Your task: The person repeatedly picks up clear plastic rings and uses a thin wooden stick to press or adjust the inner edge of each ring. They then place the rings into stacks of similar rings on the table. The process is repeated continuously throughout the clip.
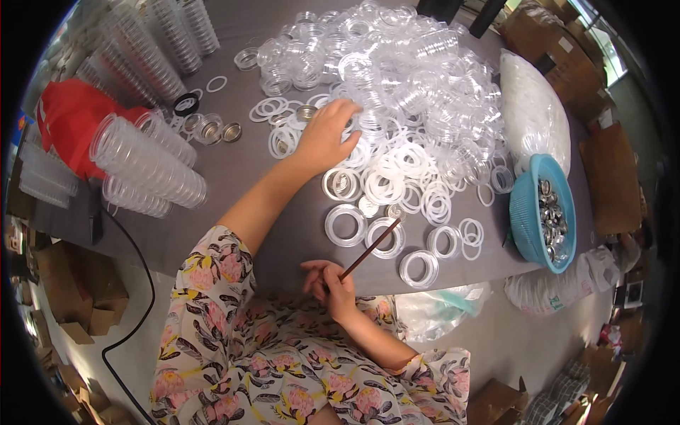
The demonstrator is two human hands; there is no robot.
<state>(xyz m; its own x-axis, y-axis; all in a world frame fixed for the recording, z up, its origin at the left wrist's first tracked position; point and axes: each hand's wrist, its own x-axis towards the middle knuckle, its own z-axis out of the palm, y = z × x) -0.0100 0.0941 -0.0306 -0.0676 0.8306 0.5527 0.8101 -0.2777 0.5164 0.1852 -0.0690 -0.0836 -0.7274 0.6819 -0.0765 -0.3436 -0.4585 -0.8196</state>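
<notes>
My left hand (327,139) reaches across the table, palm down over the near left side of a heap of clear plastic round pieces (418,64). Its thumb stands apart from the fingers, and nothing shows in it; the fingertips lie among the pieces. A silver metal cap (306,112) is just left of the fingers. Close to my body, my right hand (333,289) grips a thin brown stick (370,250). The stick slants up to the right, its far tip by a small silver disc (395,212). White flat rings (386,185) and thicker clear rings (346,225) lie between my hands.
A blue basket (525,219) of metal caps stands at the right, before a full clear plastic bag (531,106). Stacked clear cups (145,159) and a red cloth (67,124) sit at the left. A black cable (142,283) hangs near a cardboard box (81,287).
</notes>
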